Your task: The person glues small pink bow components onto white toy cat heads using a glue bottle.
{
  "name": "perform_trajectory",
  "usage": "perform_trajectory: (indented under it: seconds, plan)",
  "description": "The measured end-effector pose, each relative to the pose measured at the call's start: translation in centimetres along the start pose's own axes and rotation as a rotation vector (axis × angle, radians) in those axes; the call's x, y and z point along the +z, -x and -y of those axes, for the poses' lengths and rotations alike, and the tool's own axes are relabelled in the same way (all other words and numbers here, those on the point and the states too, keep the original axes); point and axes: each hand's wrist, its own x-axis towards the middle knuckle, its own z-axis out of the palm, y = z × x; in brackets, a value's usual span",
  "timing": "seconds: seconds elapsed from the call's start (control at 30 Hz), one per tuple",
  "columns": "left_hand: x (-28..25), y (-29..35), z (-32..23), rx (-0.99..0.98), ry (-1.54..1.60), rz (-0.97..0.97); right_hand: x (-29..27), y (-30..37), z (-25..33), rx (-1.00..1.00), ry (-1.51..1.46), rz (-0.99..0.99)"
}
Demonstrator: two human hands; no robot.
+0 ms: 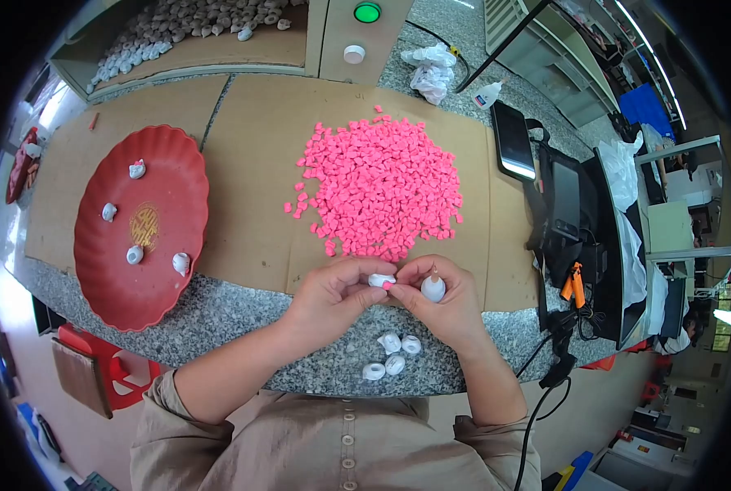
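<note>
Head view: pinches a white piece (378, 280) in the left hand (329, 295), with thumb and fingertips nearly closed on it. Holds it above the near edge of the cardboard (255, 188), just below the pink pile (382, 184). Brings the right hand (455, 307) up beside it, curled, with thumb touching or close to a pink bit (388, 286) set against the piece. Cannot tell whether gripped there or only resting. Cradles a bottle (433, 290) in the same right hand, with its tip pointing away from the body.

Shows a loose group of spare pieces (394, 365) on the granite (234, 331) between the forearms. To the left, shows a red plate (128, 290) reaching past the cardboard's near edge, with four scattered pieces (135, 254) on it. To the right, shows a phone (514, 141), a black bag (564, 196) and orange handles (574, 285).
</note>
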Motion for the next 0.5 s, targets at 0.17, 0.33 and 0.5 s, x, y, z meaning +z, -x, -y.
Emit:
perform_trajectory:
  seconds: [0.17,0.33,0.5]
  plan:
    - [0.17,0.13,0.01,0.035,0.074,-0.037,0.35,0.01,-0.21,-0.048,0.060,-0.017]
    - [-0.24,-0.09,-0.06,-0.052,0.072,-0.075,0.81,-0.23,-0.68,-0.080,0.091,-0.067]
    - [-0.15,0.34,-0.22,-0.045,0.070,-0.111,0.56,-0.50,-0.36,-0.061,0.114,-0.005]
